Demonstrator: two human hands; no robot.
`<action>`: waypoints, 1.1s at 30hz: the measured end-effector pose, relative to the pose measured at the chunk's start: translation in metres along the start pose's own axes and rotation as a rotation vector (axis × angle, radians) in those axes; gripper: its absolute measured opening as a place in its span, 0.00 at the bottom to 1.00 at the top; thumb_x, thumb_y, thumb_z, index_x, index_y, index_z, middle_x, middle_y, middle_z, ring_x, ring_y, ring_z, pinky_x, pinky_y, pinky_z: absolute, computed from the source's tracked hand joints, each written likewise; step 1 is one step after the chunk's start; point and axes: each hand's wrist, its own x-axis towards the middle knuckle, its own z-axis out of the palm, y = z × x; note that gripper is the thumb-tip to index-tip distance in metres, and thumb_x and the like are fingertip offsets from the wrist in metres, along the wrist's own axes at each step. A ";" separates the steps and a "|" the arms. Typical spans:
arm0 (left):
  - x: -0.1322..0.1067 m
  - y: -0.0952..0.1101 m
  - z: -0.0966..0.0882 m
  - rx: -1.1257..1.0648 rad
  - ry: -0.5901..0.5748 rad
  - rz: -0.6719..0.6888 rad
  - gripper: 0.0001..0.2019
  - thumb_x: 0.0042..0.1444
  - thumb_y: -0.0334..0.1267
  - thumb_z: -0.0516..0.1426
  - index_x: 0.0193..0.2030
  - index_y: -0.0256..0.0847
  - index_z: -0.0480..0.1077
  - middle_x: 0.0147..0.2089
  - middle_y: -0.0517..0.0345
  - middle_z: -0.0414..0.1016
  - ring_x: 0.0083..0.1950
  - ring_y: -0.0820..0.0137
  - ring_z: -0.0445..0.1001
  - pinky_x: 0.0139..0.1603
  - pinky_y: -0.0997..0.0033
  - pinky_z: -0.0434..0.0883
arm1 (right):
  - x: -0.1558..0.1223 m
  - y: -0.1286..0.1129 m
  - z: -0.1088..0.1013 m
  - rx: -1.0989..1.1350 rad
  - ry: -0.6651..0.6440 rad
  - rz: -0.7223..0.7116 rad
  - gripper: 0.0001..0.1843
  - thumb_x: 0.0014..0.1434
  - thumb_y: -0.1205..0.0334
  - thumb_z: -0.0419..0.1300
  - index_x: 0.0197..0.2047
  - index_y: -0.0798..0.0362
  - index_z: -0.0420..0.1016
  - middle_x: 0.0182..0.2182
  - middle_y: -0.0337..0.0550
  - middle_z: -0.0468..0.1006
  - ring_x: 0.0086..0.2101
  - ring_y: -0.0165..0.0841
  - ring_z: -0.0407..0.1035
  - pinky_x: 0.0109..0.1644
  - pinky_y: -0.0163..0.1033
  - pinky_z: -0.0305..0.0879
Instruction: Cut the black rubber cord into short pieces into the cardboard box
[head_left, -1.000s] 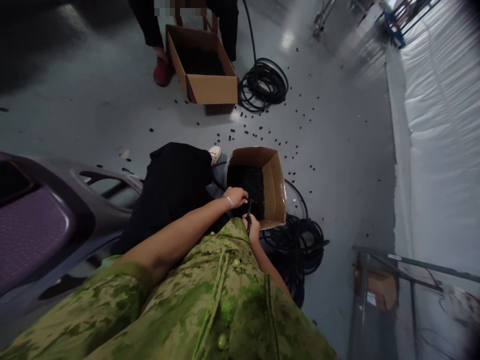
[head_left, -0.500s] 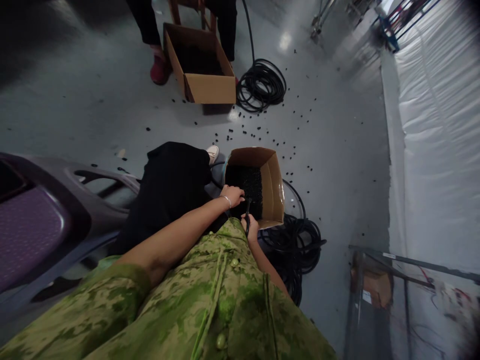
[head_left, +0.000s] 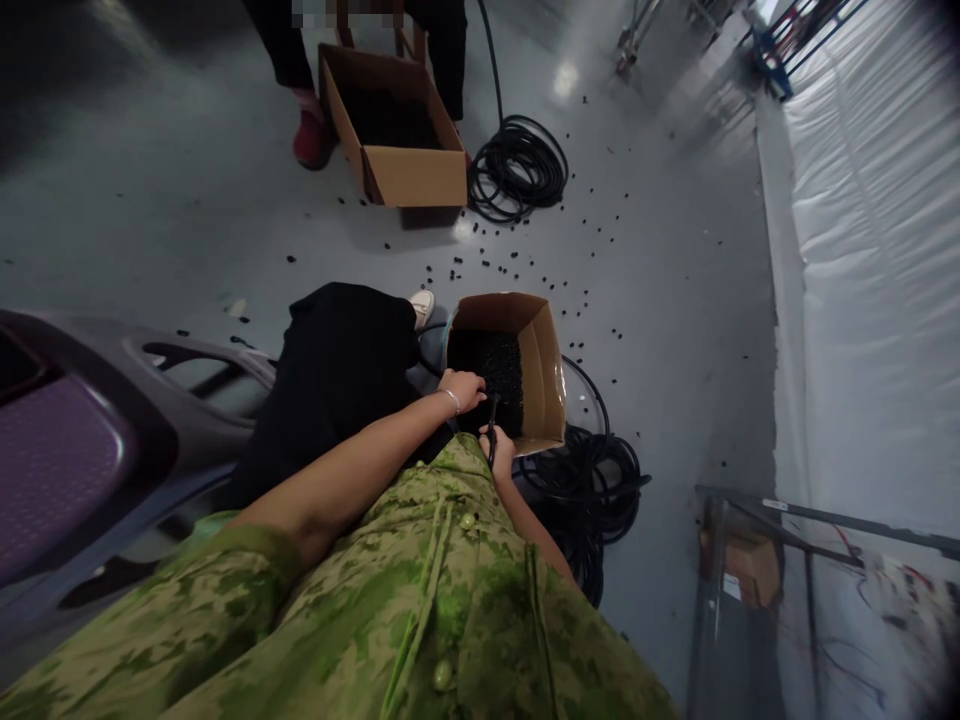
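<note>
No legible text, label or number anywhere.

Cardboard box [head_left: 545,372]: brown, open-topped, standing on the floor [head_left: 675,330] at centre scene.
Small black parts [head_left: 499,365]: loose heap covering the box's bottom.
Black cable [head_left: 491,428]: thin end, roughly upright, gripped in the closed right hand [head_left: 500,457] at the box's near edge.

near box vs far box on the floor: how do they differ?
The near box stands by the wearer's knee with the left hand at its rim; the far box stands by another person's red shoe, no hand on it. The near box shows small loose black pieces; the far box's inside is just dark. Shared: open brown cardboard, each beside a black cable coil: near coil, far coil.
</note>
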 end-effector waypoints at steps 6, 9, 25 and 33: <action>0.000 0.000 -0.001 -0.058 0.003 -0.020 0.14 0.62 0.47 0.54 0.49 0.51 0.78 0.53 0.55 0.80 0.56 0.60 0.74 0.52 0.63 0.64 | 0.001 -0.002 -0.001 -0.025 -0.020 0.005 0.11 0.48 0.59 0.55 0.32 0.52 0.76 0.22 0.35 0.73 0.26 0.31 0.66 0.35 0.33 0.62; -0.001 0.001 -0.003 -0.058 0.010 -0.022 0.14 0.63 0.47 0.54 0.49 0.50 0.78 0.52 0.55 0.80 0.55 0.60 0.74 0.52 0.63 0.65 | 0.000 -0.003 -0.002 0.003 -0.048 -0.015 0.11 0.49 0.58 0.56 0.33 0.52 0.76 0.26 0.38 0.77 0.29 0.33 0.69 0.38 0.35 0.65; -0.005 0.002 -0.007 -0.095 0.005 -0.026 0.15 0.63 0.46 0.53 0.52 0.53 0.77 0.54 0.58 0.80 0.57 0.61 0.74 0.54 0.63 0.66 | -0.008 0.006 -0.012 0.134 -0.125 -0.063 0.16 0.49 0.59 0.55 0.40 0.50 0.79 0.37 0.40 0.83 0.38 0.38 0.74 0.46 0.38 0.68; -0.006 0.004 -0.007 -0.092 0.008 -0.011 0.15 0.63 0.46 0.53 0.52 0.53 0.77 0.54 0.57 0.80 0.56 0.60 0.75 0.53 0.63 0.67 | -0.010 0.002 -0.013 0.116 -0.116 -0.053 0.17 0.49 0.59 0.55 0.41 0.51 0.79 0.38 0.41 0.83 0.39 0.38 0.75 0.47 0.38 0.68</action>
